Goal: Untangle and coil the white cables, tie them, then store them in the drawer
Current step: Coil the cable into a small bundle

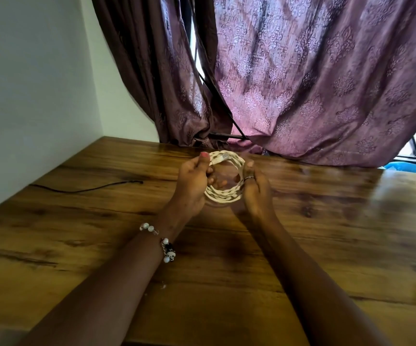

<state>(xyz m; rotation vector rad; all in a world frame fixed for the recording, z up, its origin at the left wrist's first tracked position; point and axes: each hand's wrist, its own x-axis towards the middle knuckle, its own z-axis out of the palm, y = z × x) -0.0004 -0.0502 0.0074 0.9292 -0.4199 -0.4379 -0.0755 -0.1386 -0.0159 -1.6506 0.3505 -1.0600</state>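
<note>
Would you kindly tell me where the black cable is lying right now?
The black cable lies on the wooden table at its left side, near the white wall, left of the left hand.

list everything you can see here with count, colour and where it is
white cable: one, white, wound in a ring, held up between both hands above the middle of the table
cable plug: one, white, at the top of the ring beside the left thumb
table: one, brown wood grain, fills the lower half of the view
black cable: one, black, lying loose on the table at the left near the wall
curtains: two panels, purple patterned, hanging behind the table
wall: one, white, at the left
bracelet: one, white and black beads, on the left wrist
ring: one, dark metal, on a right finger
left hand: gripping the ring's left side
right hand: gripping the ring's right side
</note>
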